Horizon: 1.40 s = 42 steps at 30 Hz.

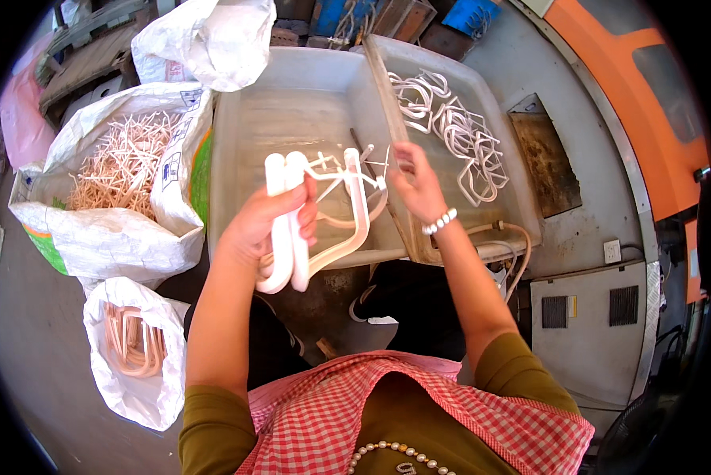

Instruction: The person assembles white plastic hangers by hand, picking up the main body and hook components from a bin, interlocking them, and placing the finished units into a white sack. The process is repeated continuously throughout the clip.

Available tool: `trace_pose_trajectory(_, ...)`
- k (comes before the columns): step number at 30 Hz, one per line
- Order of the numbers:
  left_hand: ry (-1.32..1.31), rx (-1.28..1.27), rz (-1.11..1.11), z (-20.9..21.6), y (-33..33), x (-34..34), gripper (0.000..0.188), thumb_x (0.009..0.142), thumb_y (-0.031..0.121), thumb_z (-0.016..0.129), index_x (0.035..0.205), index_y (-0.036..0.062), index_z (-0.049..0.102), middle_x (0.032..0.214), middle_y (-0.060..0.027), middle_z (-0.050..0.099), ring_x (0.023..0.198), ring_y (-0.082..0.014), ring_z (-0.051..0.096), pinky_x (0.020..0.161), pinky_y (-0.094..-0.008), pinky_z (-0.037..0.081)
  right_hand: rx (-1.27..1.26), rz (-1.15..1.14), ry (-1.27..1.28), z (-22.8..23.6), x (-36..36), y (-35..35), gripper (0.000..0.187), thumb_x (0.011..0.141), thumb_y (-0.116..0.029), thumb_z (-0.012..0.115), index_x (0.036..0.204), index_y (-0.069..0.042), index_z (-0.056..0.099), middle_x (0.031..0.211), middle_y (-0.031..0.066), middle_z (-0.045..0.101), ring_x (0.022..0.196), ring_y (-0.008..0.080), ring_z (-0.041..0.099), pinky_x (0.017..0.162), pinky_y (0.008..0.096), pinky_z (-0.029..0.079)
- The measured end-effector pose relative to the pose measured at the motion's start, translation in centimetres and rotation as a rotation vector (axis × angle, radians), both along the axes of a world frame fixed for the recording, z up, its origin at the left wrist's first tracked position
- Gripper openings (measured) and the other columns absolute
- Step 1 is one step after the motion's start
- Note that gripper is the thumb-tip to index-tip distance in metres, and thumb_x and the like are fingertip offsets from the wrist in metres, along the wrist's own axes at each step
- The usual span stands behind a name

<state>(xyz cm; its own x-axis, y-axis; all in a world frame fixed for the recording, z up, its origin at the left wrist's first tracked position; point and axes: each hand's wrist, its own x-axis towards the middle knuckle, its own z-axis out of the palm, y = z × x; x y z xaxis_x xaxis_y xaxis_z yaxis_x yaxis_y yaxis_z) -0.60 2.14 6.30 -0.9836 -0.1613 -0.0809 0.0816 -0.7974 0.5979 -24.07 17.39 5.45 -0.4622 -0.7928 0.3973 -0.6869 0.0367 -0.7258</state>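
Note:
In front of my body, my left hand (pixel 272 218) is wrapped round a molded plastic piece (pixel 358 202), pale pink, made of thick U-shaped bars joined by thin branching runners. Two of its rounded bar ends stand up above my thumb. Just right of the runners is my right hand (pixel 417 180), its fingers curled but apart, with no grip on the piece visible. A bead bracelet circles that wrist. Below the piece spreads a grey plastic tub (pixel 292 87); a second tub (pixel 482 83) on the right holds several bent white-pink bars (pixel 466 131).
At left, a white woven sack (pixel 126 245) holds many thin pink sprue sticks (pixel 130 158). A smaller white bag (pixel 145 400) with curved pink pieces stands below it. A hose (pixel 521 253) bends beside the right tub. An orange machine (pixel 632 95) rises at far right.

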Motion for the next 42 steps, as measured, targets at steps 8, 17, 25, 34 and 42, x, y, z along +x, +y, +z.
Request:
trace_pose_trajectory(8,0.148,0.004,0.034,-1.4,-2.1,1.5,0.032,0.084,0.031,0.068,0.099,0.0087,0.052,0.066,-0.0034,0.050,0.055,-0.0164,0.051,0.056,-0.0339,0.048,0.567,0.620,-0.781,-1.0,-2.2,0.4,0.029,0.088,-0.007,0.053,0.117,-0.002,0.054,0.109,0.0043,0.060,0.101,0.0114,0.054,0.091,0.0295,0.042)
trace_pose_trajectory(17,-0.100,-0.061,0.210,0.1,-0.9,1.5,0.020,0.086,0.020,0.064,0.097,0.0066,0.054,0.070,-0.0029,0.053,0.059,-0.0154,0.053,0.057,-0.0323,0.050,0.616,0.348,-0.301,1.4,-0.9,2.5,0.016,0.091,-0.019,0.057,0.101,-0.006,0.056,0.078,0.0102,0.064,0.066,0.0252,0.063,0.061,0.0387,0.050)
trace_pose_trajectory(25,-0.237,-0.108,0.301,-1.8,0.9,-2.5,0.026,0.086,0.019,0.068,0.104,0.0036,0.056,0.088,-0.0082,0.062,0.077,-0.0202,0.064,0.069,-0.0362,0.055,0.291,-0.256,-0.540,0.1,-2.2,0.7,0.024,0.093,-0.022,0.058,0.106,-0.003,0.060,0.079,0.0057,0.065,0.064,0.0112,0.061,0.058,0.0266,0.051)
trace_pose_trajectory(34,-0.102,-0.119,0.385,-3.8,2.7,-5.0,0.037,0.087,0.016,0.067,0.119,0.0043,0.051,0.112,-0.0059,0.058,0.100,-0.0182,0.059,0.086,-0.0350,0.049,-0.119,-0.110,-1.076,-1.7,9.6,-3.8,0.027,0.096,-0.023,0.055,0.108,0.001,0.063,0.095,0.0019,0.063,0.084,0.0074,0.057,0.073,0.0227,0.047)
trace_pose_trajectory(42,-0.150,-0.189,0.316,-2.9,2.9,-3.7,0.036,0.081,0.004,0.070,0.114,0.0024,0.057,0.104,-0.0077,0.064,0.098,-0.0177,0.060,0.085,-0.0335,0.049,0.033,-0.211,-1.438,-2.1,8.0,-4.6,0.051,0.096,-0.048,0.045,0.118,-0.004,0.054,0.107,0.0116,0.062,0.093,0.0192,0.060,0.079,0.0319,0.050)
